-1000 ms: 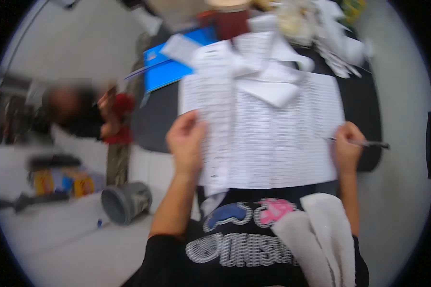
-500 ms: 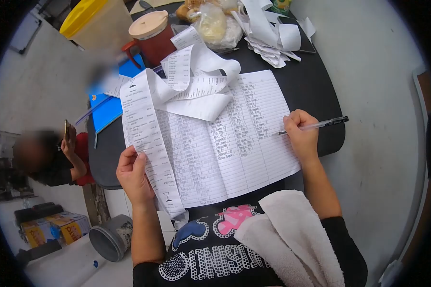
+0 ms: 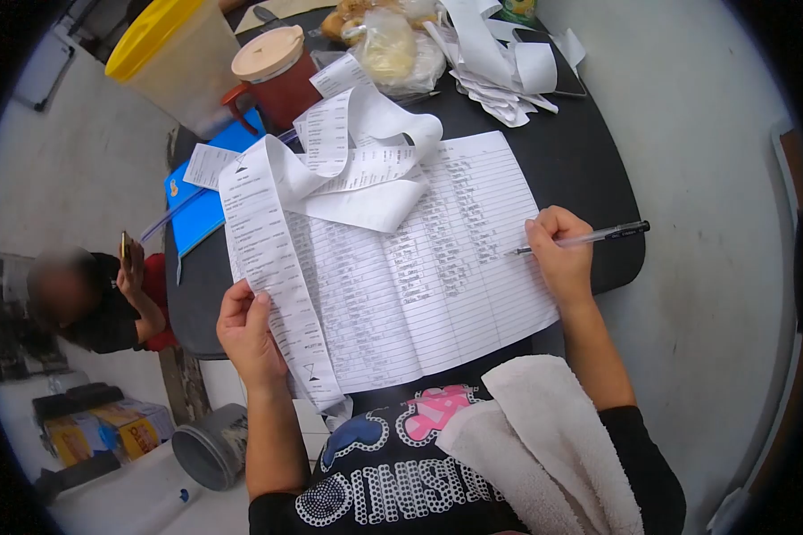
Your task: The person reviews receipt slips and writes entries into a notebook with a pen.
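One long printed paper strip [image 3: 272, 245] lies along the left side of an open lined notebook [image 3: 482, 294] on the dark desk [image 3: 598, 169], its far part curling in loops over the pages. The person's left hand [image 3: 252, 334] pinches the strip's left edge between thumb and fingers. The right hand [image 3: 562, 254] has its fingers pressed together around a black-capped pen [image 3: 611, 232], whose tip points left at the right page; whether it touches cannot be told. Far left of the notebook are a blue folder [image 3: 201, 230] and a red lidded mug [image 3: 281, 89]; at the far right, a pile of paper slips [image 3: 500, 96]. Well to the left, another person [image 3: 107, 308] holds up a phone [image 3: 125, 248].
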`<state>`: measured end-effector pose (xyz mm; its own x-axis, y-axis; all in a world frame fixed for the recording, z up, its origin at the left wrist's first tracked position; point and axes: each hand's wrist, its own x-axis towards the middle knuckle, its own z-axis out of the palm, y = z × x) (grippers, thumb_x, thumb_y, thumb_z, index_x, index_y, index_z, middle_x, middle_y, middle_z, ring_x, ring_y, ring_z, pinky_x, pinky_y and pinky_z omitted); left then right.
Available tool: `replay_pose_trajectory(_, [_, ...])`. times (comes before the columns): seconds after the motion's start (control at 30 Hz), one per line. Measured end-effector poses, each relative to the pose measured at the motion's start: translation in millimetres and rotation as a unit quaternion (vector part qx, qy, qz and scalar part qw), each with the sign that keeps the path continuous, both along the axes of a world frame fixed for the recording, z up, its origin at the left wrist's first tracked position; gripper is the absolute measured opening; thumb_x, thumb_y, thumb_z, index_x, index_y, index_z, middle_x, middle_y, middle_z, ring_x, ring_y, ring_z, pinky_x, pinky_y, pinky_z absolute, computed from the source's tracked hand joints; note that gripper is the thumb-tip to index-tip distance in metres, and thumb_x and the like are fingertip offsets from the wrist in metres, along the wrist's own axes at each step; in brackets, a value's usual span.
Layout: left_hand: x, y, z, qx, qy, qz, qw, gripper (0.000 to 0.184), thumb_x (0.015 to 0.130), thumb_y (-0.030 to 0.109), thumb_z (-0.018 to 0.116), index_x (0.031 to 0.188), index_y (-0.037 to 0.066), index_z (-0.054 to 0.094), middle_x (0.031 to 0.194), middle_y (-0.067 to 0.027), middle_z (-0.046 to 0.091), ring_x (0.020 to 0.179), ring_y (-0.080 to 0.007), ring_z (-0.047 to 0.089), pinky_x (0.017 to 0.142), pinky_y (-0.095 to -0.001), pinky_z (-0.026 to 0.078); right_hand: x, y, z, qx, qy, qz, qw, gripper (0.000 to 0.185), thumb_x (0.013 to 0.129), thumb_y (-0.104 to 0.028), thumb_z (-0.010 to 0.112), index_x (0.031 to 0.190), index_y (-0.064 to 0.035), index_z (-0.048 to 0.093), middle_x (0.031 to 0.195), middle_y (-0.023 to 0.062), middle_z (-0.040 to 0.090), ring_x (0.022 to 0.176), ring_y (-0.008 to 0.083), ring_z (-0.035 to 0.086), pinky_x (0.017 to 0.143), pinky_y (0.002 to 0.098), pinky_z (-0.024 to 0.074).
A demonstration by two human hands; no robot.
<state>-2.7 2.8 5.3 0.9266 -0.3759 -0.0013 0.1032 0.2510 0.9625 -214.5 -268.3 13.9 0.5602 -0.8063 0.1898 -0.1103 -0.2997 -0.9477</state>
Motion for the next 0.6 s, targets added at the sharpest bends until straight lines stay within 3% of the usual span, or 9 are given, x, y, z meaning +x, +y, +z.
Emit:
replay_pose_trajectory(0.3, [0.0, 1.8, -2.0, -0.003, 0.001, -0.001, 1.000, 0.016, 0.081, -0.004, 0.052, 0.097, -0.005, 0.054, 0.091, -0.0105, 0.060, 0.080, -0.0119, 0.057, 0.076, -0.0235, 0.046, -0.9, 1.0, -1.4, 0.002, 0.010, -0.019, 1.000, 0.024, 0.078, -0.002, 0.058, 0.060, -0.0033, 0.042, 0.055, -0.0028, 0.040, 0.052, 0.0037, 0.034, 0.046, 0.0229, 0.0283])
replay_pose_trajectory(0.4, [0.4, 1.7, -2.4, -0.003, 0.002, -0.003, 1.000, 0.016, 0.081, -0.004, 0.052, 0.097, -0.005, 0.054, 0.091, -0.0104, 0.060, 0.081, -0.0120, 0.057, 0.077, -0.0237, 0.045, 2.5, 3.5, 8.2, 0.097, -0.110, 0.017, 0.989, 0.009, 0.080, -0.006, 0.058, 0.074, -0.0026, 0.052, 0.059, -0.0016, 0.044, 0.053, 0.0049, 0.038, 0.047, 0.0234, 0.0325])
replay_pose_trajectory(0.43, [1.0, 1.3, -2.5, -0.005, 0.002, -0.004, 1.000, 0.016, 0.081, -0.004, 0.053, 0.097, -0.005, 0.054, 0.091, -0.0105, 0.060, 0.081, -0.0120, 0.057, 0.077, -0.0238, 0.045, 3.1, 5.2, 10.9, -0.027, -0.114, 0.062, 0.991, 0.006, 0.081, -0.007, 0.057, 0.083, -0.0028, 0.054, 0.062, -0.0010, 0.046, 0.054, 0.0059, 0.040, 0.048, 0.0239, 0.0343])
replay_pose_trajectory(0.47, [1.1, 1.4, -2.7, -0.005, 0.002, -0.003, 1.000, 0.016, 0.081, -0.004, 0.052, 0.097, -0.005, 0.054, 0.091, -0.0105, 0.060, 0.081, -0.0122, 0.057, 0.077, -0.0238, 0.045, 3.5, 7.9, 14.2, -0.150, -0.116, 0.107, 0.976, 0.012, 0.082, -0.009, 0.055, 0.092, -0.0030, 0.056, 0.065, -0.0003, 0.048, 0.055, 0.0069, 0.043, 0.048, 0.0243, 0.0362])
replay_pose_trajectory(0.5, [1.2, 1.9, -3.0, -0.005, 0.001, -0.003, 1.000, 0.017, 0.081, -0.004, 0.052, 0.097, -0.005, 0.053, 0.092, -0.0106, 0.060, 0.082, -0.0123, 0.057, 0.077, -0.0239, 0.045, 2.7, 14.3, 28.1, -0.194, -0.122, 0.217, 0.949, 0.024, 0.080, -0.012, 0.059, 0.101, -0.0032, 0.058, 0.068, 0.0007, 0.050, 0.057, 0.0105, 0.046, 0.048, 0.0258, 0.0374])
replay_pose_trajectory(0.53, [1.3, 2.1, -2.7, -0.004, 0.000, -0.003, 1.000, 0.017, 0.081, -0.004, 0.052, 0.097, -0.005, 0.053, 0.092, -0.0106, 0.060, 0.082, -0.0125, 0.057, 0.077, -0.0239, 0.045, 8.8, 23.3, 37.7, -0.464, -0.043, 0.230, 0.854, 0.030, 0.075, -0.014, 0.063, 0.104, -0.0085, 0.060, 0.068, 0.0005, 0.048, 0.056, 0.0130, 0.046, 0.047, 0.0273, 0.0375])
replay_pose_trajectory(0.6, [1.2, 2.2, -1.7, 0.014, -0.008, 0.004, 1.000, 0.017, 0.081, -0.004, 0.052, 0.098, -0.005, 0.053, 0.093, -0.0106, 0.059, 0.083, -0.0127, 0.057, 0.077, -0.0240, 0.045, 11.2, 57.7, 75.5, -0.370, -0.054, 0.368, 0.851, 0.031, 0.075, -0.015, 0.061, 0.106, -0.0196, 0.061, 0.064, -0.0006, 0.043, 0.053, 0.0143, 0.044, 0.045, 0.0266, 0.0351])
